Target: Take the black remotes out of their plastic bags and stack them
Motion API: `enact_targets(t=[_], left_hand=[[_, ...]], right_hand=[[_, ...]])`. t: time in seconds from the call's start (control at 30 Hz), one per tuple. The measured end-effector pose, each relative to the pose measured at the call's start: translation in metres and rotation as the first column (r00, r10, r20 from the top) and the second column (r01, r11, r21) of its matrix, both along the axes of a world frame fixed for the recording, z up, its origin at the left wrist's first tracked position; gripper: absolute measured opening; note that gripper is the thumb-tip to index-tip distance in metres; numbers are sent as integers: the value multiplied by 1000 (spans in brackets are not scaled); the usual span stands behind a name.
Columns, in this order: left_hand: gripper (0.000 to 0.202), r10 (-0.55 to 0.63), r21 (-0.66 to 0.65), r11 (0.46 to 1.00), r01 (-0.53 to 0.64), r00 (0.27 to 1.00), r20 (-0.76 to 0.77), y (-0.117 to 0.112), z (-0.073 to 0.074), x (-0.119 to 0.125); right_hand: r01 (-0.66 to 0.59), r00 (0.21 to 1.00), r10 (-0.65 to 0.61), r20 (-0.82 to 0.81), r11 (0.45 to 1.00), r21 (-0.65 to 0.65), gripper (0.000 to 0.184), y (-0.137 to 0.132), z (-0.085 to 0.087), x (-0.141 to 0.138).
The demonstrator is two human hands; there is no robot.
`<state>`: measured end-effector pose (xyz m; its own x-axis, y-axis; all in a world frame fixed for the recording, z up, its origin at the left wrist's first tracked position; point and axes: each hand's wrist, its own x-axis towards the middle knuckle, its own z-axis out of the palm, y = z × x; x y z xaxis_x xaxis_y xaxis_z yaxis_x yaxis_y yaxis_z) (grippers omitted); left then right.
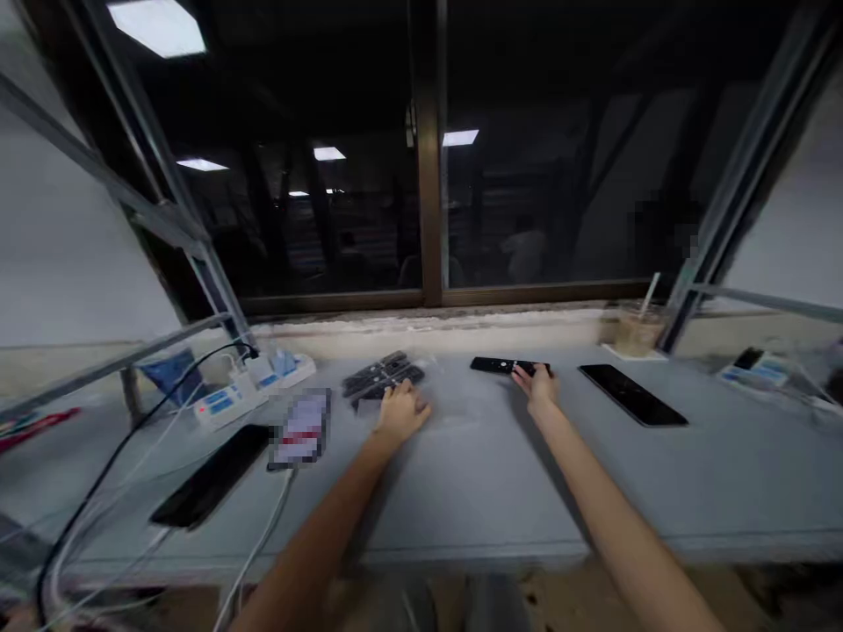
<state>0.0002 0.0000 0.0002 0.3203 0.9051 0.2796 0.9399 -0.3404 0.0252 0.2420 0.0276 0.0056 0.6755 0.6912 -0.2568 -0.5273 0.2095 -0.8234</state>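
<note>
My right hand (541,391) grips the right end of a black remote control (504,364), its fingers closed around it. The remote lies nearly level, just above or on the grey table. My left hand (403,411) rests at the near edge of a pile of black remote controls (382,377), some of them seemingly in clear plastic wrapping. Its fingers are spread and bent over the nearest part of the pile, with the thumb out to the right. The fingertips are partly blurred.
At left lie a dark phone (214,474) and a lit phone (303,427), both on white cables. Behind them sits a white power strip (256,391) with plugs. To the right are a black tablet-like device (632,395) and a drink cup (638,332) with a straw.
</note>
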Motion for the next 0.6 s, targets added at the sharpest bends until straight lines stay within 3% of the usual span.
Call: enact_targets(t=[0.33,0.6], left_hand=[[16,229,-59,973,-222,947,224,-1,8,-6],[9,103,177,972,-153,959,264,2,7,-6]], right_hand=[[18,997,-17,70,1000,-7,13,5,-6,6],[29,986,-23,166,999,-34,10,15,-18,13]])
